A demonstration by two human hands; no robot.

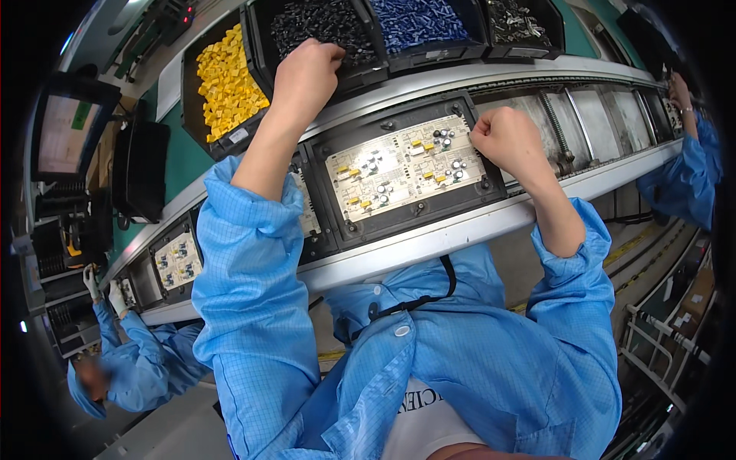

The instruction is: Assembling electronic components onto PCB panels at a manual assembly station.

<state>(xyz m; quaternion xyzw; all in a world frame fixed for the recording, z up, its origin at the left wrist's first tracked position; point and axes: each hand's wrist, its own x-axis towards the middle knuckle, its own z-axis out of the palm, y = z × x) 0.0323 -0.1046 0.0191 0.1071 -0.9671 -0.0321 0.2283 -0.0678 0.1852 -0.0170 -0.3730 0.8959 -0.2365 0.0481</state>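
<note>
A pale circuit board (400, 193) lies in a black carrier frame (383, 222) on the conveyor in front of me. Small yellow blocks and dark round parts stand on it. At the board's right edge is my right hand (510, 139), its fingers curled together; whatever they may hold is hidden. My left hand (307, 80) is raised over the front of a bin of small black parts (318, 27). Its thumb and fingertips are closed, and I cannot make out anything between them.
Beside the black parts stand bins of yellow blocks (225, 80), blue parts (422, 23) and silvery parts (520, 21). Another populated board (178, 259) sits farther left on the conveyor. Co-workers in blue sleeves (682, 180) are at both ends; a monitor (67, 134) stands far left.
</note>
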